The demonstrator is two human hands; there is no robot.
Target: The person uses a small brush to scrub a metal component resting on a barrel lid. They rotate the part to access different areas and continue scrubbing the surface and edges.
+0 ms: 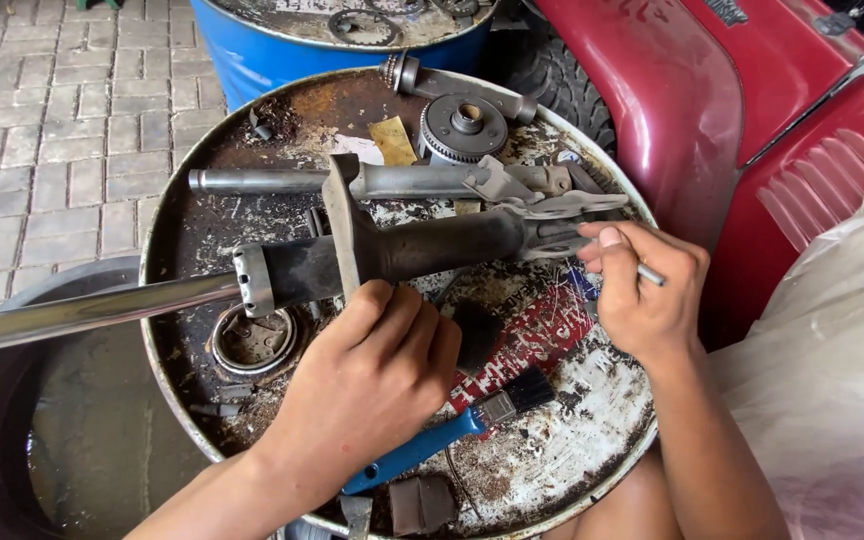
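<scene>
A long greasy metal shaft assembly (422, 250) with a shiny tube end (82, 312) lies across a rusty drum top (182, 230). My left hand (372, 385) rests on the dark middle section of the assembly, fingers curled over it. My right hand (642, 295) pinches a thin metal tool (650, 273) at the assembly's right end, beside a bracket (562, 205). A second grey tube (282, 181) lies just behind, parallel to the first.
A blue-handled brush (452, 435) lies on the drum near my left wrist. A round gear part (464, 127) and a ring (252, 340) sit on the drum. A blue barrel (282, 50) stands behind, a red vehicle body (742, 110) to the right, plastic sheeting (832, 340) at right.
</scene>
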